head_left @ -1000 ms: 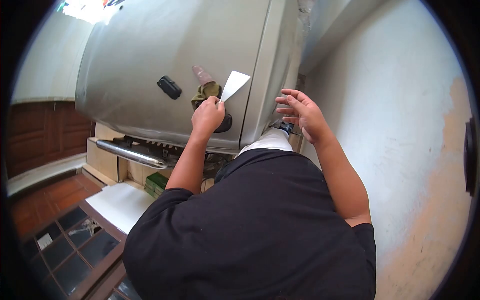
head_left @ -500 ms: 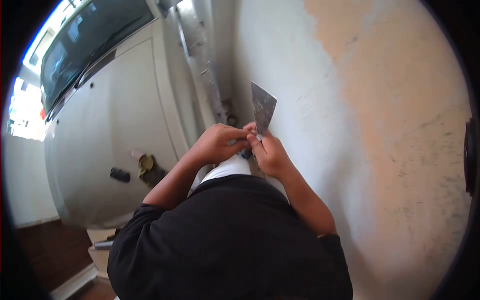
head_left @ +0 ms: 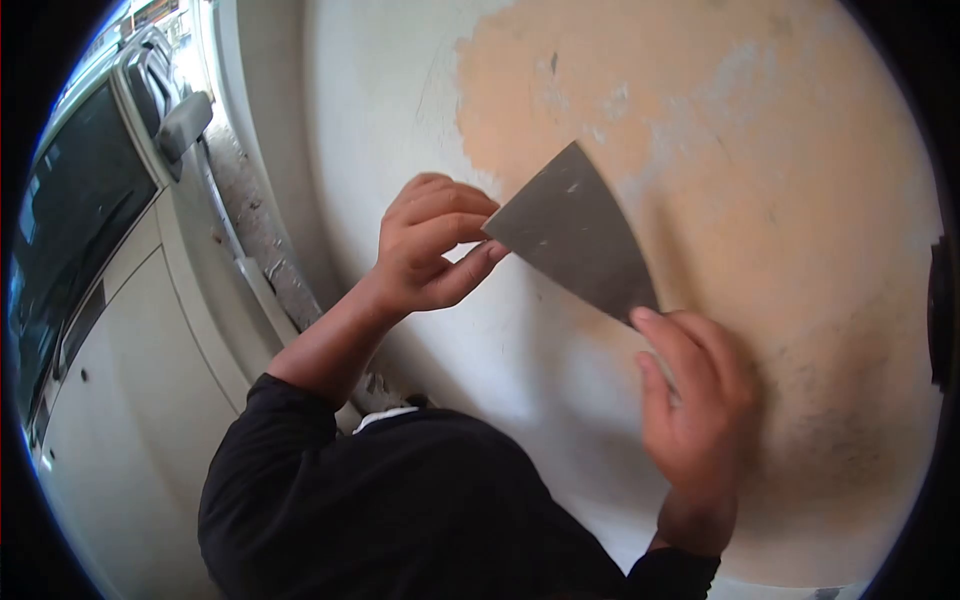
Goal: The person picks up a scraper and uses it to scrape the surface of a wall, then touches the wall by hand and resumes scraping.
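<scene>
The right fingers (head_left: 686,348) hide most of the scraper's (head_left: 585,235) handle.

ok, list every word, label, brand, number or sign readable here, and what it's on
No readable text.
Grey flared metal scraper: no lettering visible.
Pale silver car: none legible.
Patchy white-and-peach wall: scuffs, no writing.
Black cloth shirt: no print visible.
Bright background, top left: too small and blurred to read.

The car (head_left: 140,345) beside the wall (head_left: 780,190) suggests a garage.
</scene>
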Demonstrator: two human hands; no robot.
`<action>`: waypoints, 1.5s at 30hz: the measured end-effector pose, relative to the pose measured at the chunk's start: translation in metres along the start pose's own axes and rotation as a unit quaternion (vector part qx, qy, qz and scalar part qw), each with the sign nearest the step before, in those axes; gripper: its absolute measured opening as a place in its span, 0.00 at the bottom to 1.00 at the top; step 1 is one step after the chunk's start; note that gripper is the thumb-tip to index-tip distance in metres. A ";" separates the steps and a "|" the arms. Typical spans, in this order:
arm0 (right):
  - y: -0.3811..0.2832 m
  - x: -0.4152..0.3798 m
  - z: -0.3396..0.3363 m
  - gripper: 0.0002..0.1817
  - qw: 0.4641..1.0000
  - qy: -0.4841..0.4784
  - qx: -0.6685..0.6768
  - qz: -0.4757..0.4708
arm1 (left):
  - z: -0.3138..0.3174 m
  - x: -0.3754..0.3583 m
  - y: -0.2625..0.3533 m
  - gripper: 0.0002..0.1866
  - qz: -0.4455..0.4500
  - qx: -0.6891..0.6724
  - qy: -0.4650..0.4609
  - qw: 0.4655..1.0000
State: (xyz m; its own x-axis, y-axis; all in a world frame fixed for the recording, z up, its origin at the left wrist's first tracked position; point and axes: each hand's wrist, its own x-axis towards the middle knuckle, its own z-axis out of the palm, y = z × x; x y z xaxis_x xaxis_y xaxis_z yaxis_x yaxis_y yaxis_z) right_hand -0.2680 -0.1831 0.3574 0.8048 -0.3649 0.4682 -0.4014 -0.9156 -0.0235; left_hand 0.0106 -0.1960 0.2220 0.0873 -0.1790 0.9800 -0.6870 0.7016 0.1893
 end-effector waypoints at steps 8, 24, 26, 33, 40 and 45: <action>-0.018 0.069 -0.022 0.19 0.942 0.131 -0.308 0.018 | 0.028 0.066 -0.047 0.12 0.186 -0.009 0.229 0.955; 0.024 0.106 -0.020 0.16 0.919 0.098 -0.304 -0.233 | 0.074 0.104 -0.045 0.15 0.087 0.088 0.123 0.985; 0.039 0.095 -0.015 0.17 0.924 0.132 -0.213 -0.288 | 0.072 0.105 -0.048 0.15 0.098 0.066 0.143 0.983; 0.009 0.088 -0.012 0.20 0.952 0.153 -0.178 -0.197 | 0.067 0.100 -0.049 0.13 0.142 -0.007 0.133 0.981; 0.010 0.075 -0.023 0.22 0.942 0.056 -0.209 -0.257 | 0.067 0.098 -0.045 0.15 0.183 -0.064 0.105 0.975; 0.019 0.082 -0.014 0.21 0.928 0.126 -0.201 -0.287 | 0.073 0.100 -0.046 0.16 0.193 -0.030 0.122 0.973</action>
State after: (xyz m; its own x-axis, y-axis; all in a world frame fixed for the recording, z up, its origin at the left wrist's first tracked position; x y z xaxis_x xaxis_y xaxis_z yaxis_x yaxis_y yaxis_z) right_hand -0.2161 -0.2279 0.4077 0.8286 0.2606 0.4955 -0.1100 -0.7920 0.6005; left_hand -0.0020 -0.2964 0.3069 0.0051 0.2704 0.9627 -0.6593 0.7248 -0.2000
